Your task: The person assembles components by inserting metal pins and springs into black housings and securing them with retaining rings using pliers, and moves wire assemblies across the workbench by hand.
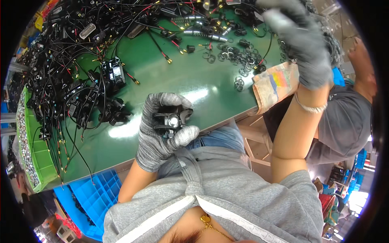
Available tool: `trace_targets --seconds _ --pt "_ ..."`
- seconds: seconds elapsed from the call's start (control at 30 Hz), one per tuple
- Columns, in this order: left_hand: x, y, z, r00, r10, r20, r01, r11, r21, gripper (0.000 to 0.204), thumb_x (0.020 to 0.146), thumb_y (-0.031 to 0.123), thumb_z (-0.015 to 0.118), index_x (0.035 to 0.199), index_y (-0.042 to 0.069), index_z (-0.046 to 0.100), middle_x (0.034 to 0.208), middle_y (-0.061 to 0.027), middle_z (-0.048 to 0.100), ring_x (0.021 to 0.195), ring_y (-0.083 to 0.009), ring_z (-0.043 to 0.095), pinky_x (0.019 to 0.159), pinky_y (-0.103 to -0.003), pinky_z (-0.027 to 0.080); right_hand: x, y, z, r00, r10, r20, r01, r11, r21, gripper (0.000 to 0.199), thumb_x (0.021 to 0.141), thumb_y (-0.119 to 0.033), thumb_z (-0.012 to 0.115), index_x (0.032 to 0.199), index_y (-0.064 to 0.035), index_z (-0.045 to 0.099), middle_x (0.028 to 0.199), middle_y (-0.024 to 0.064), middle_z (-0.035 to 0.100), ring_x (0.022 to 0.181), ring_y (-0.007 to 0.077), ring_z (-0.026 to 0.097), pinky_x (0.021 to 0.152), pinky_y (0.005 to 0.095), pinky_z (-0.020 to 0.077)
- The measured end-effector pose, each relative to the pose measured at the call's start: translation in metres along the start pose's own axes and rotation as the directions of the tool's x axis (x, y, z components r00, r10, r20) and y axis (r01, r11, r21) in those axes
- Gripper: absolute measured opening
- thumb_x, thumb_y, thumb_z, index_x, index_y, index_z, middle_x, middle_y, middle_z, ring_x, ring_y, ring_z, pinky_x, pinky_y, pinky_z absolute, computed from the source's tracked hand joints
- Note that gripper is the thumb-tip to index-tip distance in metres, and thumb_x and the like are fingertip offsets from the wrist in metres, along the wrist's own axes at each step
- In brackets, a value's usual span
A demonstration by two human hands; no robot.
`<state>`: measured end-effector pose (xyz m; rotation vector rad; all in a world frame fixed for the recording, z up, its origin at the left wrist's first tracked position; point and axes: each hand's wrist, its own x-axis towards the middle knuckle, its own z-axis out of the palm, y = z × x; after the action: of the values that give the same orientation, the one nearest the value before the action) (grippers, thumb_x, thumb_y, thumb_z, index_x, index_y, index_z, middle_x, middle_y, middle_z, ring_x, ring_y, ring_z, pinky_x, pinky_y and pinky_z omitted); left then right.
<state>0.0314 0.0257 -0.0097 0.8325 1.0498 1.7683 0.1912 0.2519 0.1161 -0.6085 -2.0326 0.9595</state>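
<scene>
My left hand point(162, 131), in a grey knit glove, grips a black bracket-like part point(163, 120) with a shiny silver round piece at its middle. It is held just above the near edge of the green table point(162, 83), and the fingers hide some of it. My right hand point(302, 36), also gloved in grey, reaches out over the far right of the table. Motion smears its fingers, so I cannot see whether anything is in them. Nearest to that hand are several black rings point(247, 58) and a folded cloth point(277, 85) on the table's edge.
Black parts with cables point(91, 87) heap along the left and back of the table. Metal springs and rods point(204, 35) lie at the back. A green bin point(42, 160) of small metal pieces stands left, a blue crate point(91, 198) below it. Another person's dark sleeve point(344, 121) is close on the right.
</scene>
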Motion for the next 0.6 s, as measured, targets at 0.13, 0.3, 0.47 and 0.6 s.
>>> trace_targets --seconds 0.13,0.3,0.47,0.6 --pt "-0.004 -0.003 0.0 0.999 0.053 -0.007 -0.052 0.996 0.068 0.06 0.064 0.004 0.085 0.111 0.009 0.048 0.105 -0.0069 0.06 0.1 -0.0161 0.058 0.089 -0.033 0.049 0.028 0.081 0.004 0.936 0.334 -0.109 -0.31 0.639 -0.704 0.022 0.079 -0.018 0.074 0.098 -0.0073 0.072 0.099 0.0094 0.069 0.088 0.0186 0.066 0.083 0.0313 0.0515" --pt "-0.005 -0.006 -0.004 0.994 0.108 -0.003 -0.107 0.986 0.129 0.064 0.064 0.005 0.086 0.114 0.011 0.047 0.103 -0.0038 0.057 0.097 -0.0143 0.056 0.086 -0.031 0.049 0.03 0.104 0.029 0.978 0.207 0.003 -0.074 0.362 -0.929 0.022 0.08 -0.027 0.072 0.099 -0.0156 0.073 0.099 0.0127 0.07 0.089 0.0288 0.067 0.087 0.0357 0.0517" --pt "-0.001 -0.01 -0.003 0.976 0.212 0.042 -0.215 0.969 0.118 0.07 0.064 0.003 0.085 0.119 0.013 0.042 0.104 -0.0039 0.055 0.098 -0.0131 0.055 0.085 -0.03 0.048 0.046 0.099 0.028 0.958 0.285 0.009 -0.09 0.331 -0.939 0.025 0.079 -0.025 0.073 0.101 -0.0125 0.071 0.101 0.0098 0.069 0.091 0.0276 0.066 0.086 0.0347 0.0508" --pt "0.001 -0.011 -0.007 0.935 0.34 0.097 -0.354 0.91 0.215 0.08 0.059 0.007 0.089 0.121 0.014 0.039 0.11 -0.0067 0.051 0.102 -0.0163 0.053 0.088 -0.033 0.048 0.0 0.028 0.04 0.975 -0.021 0.221 0.119 0.891 -0.439 0.023 0.078 -0.02 0.075 0.097 -0.0068 0.071 0.099 0.0089 0.069 0.09 0.025 0.065 0.082 0.0355 0.0511"
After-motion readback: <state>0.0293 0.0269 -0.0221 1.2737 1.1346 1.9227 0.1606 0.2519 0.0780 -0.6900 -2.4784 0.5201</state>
